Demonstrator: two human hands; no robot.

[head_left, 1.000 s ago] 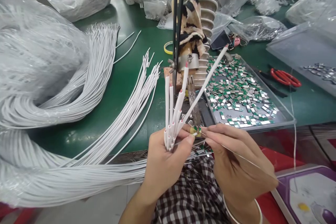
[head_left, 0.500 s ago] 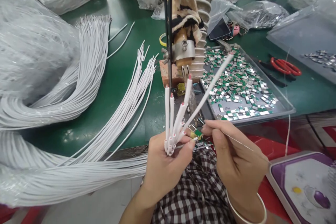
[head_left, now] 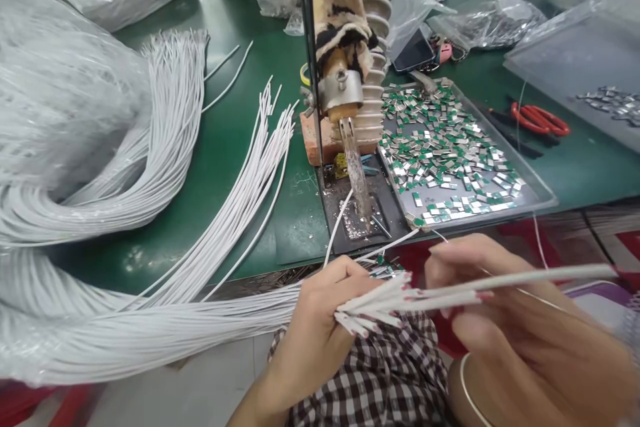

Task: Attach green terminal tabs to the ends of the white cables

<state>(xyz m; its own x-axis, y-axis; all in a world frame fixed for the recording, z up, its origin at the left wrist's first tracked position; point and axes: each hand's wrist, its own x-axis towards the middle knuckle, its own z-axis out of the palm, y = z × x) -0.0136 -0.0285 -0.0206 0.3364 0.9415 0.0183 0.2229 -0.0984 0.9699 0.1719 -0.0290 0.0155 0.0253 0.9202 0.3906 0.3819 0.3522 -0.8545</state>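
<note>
My left hand [head_left: 320, 320] is closed around a bundle of white cables [head_left: 200, 330]. Their cut ends, with reddish cores, fan out to the right of its fingers, and one long end reaches across in front of my right hand [head_left: 500, 327]. That hand is curled, slightly blurred, with thin solder wire [head_left: 540, 299] running through its fingers. Another white cable [head_left: 387, 245] slants up from my left hand to a small circuit board [head_left: 416, 221] at the tray's near corner. Above my left hand, a soldering iron [head_left: 354, 167] points down at a dark plate [head_left: 335, 213].
A clear tray [head_left: 545, 203] holds many small green-and-silver boards. Red-handled pliers [head_left: 540, 119] and a phone [head_left: 414, 50] lie beyond. More white cables [head_left: 245, 193] and a plastic-wrapped bundle [head_left: 170, 127] cover the left. A brick [head_left: 313, 140] sits behind the iron.
The cable ends in my left hand have tipped from upright to pointing right. My right hand has moved right, away from the left one. A cable with a board now shows by the tray corner.
</note>
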